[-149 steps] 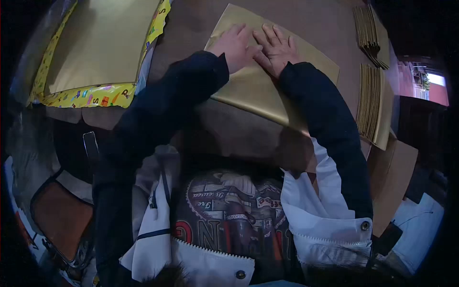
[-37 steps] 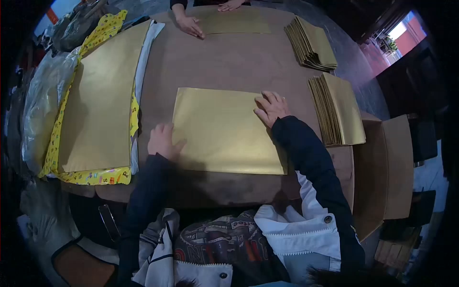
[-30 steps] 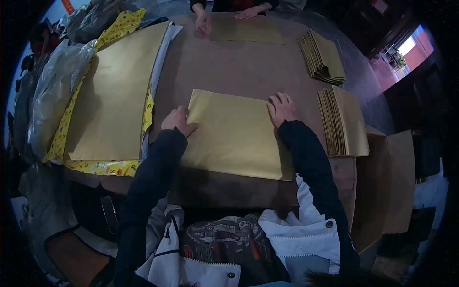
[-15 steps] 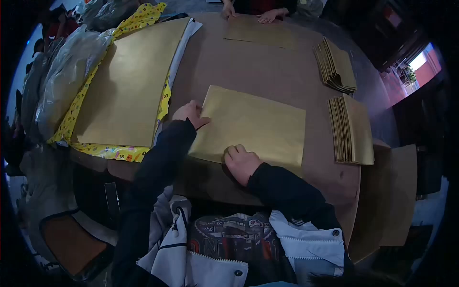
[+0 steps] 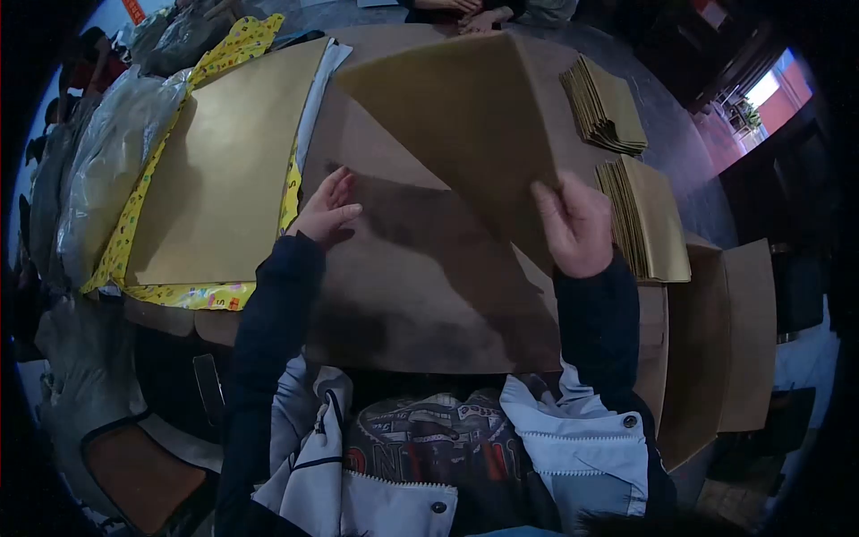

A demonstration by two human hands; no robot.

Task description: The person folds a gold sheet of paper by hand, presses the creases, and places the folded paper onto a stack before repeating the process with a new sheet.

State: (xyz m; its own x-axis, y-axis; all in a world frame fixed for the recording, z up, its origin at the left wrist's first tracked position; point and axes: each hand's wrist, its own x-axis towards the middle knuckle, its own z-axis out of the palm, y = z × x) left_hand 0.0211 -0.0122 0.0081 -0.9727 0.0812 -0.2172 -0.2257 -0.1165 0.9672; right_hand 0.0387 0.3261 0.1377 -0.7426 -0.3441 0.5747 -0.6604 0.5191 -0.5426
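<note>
A folded gold-brown kraft paper sheet (image 5: pixel 456 107) is raised and tilted above the table (image 5: pixel 412 322), casting a dark shadow below. My right hand (image 5: pixel 580 224) pinches it by its lower right edge, thumb on the side facing me. To the left, my left hand (image 5: pixel 327 210) hovers over the table with fingers apart and nothing in it. Beside that hand lies a large flat pile of kraft paper (image 5: pixel 233 161) on yellow patterned wrapping (image 5: pixel 192 295). Close to my right hand stands a stack of folded kraft sheets (image 5: pixel 644 219).
A second folded stack (image 5: pixel 604 103) sits farther back on the right. An open cardboard box (image 5: pixel 707 340) stands off the table's right edge. Across the table are another person's hands (image 5: pixel 483 18). Clear plastic bags (image 5: pixel 121 170) lie at the left; a chair (image 5: pixel 143 465) is lower left.
The kraft sheet has left the tabletop, lifted up and away in my right hand, which moved right. My left hand let go of it and shifted slightly left.
</note>
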